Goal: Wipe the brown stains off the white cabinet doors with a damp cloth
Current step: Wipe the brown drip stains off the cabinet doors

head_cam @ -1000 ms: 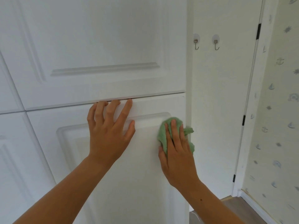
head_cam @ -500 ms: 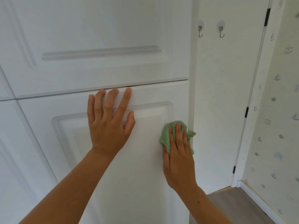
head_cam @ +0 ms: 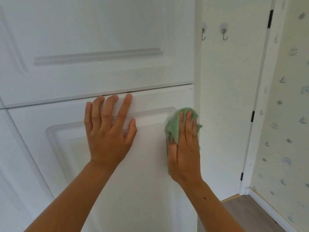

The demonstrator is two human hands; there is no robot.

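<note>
Head view: left hand (head_cam: 107, 131) flat on lower cabinet door (head_cam: 142, 190), fingers straight and spread, tips near door's top edge. Right hand (head_cam: 184, 148) presses green cloth (head_cam: 173, 126) against same door's upper right corner, fingers straight over cloth. No brown stains discernible. Two wall hooks (head_cam: 224, 33) at upper right.

No writing, label, brand or number can be read, neither on the cabinet doors (head_cam: 100, 27) nor elsewhere. The wallpaper (head_cam: 287, 124) bears only small printed pictures, sailboats and anchors, without letters.
</note>
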